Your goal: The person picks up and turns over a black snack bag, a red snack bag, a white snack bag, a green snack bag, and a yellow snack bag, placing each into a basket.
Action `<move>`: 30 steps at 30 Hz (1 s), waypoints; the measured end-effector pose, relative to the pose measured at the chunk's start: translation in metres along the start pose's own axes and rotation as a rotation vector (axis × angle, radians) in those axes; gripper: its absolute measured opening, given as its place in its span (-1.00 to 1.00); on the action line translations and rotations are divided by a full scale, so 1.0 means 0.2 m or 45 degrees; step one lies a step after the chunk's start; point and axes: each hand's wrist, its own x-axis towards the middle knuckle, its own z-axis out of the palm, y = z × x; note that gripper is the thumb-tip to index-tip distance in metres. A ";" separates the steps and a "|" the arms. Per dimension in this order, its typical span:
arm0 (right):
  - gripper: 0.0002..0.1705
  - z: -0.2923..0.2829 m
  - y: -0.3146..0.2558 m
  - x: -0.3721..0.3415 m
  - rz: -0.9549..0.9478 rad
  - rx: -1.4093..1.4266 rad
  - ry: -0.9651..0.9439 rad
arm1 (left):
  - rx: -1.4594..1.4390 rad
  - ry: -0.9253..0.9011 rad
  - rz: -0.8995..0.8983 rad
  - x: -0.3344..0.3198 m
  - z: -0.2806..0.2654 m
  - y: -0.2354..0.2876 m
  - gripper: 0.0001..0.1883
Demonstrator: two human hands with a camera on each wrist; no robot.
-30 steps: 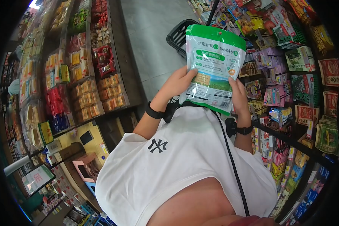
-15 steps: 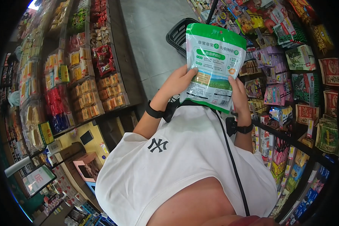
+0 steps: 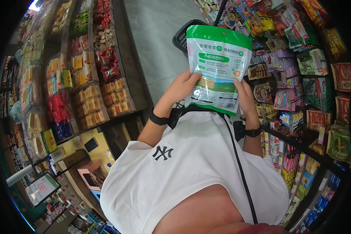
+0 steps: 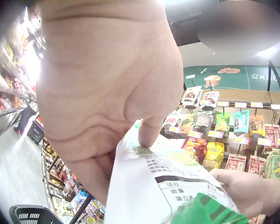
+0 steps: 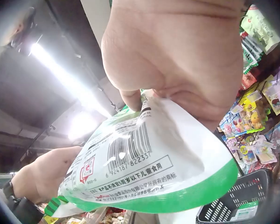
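A white and green snack bag (image 3: 216, 64) is held upright between both hands, its printed back facing the head camera. The left hand (image 3: 182, 86) grips the bag's left edge, thumb on the face and fingers behind it. On the opposite edge, the right hand (image 3: 245, 97) pinches the bag the same way. The left wrist view shows the left hand (image 4: 109, 84) with its thumb pressing the bag (image 4: 168, 186). In the right wrist view the right hand (image 5: 177, 60) holds the bag (image 5: 177, 149) near its barcode; the fingers behind are hidden.
A black basket (image 3: 180, 37) is on the floor beyond the bag, partly covered by it. Shelves of packaged snacks (image 3: 89, 103) line the left, and racks of hanging bags (image 3: 316, 93) line the right. Grey floor tiles (image 3: 156, 50) run between them.
The bag has shifted slightly to the left in the head view and its tilt has changed a little. Both hands keep the same hold on it.
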 end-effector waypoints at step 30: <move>-0.71 -0.56 -0.16 1.24 -0.179 -0.406 -0.192 | 0.623 0.319 0.253 1.22 -0.27 0.38 -0.88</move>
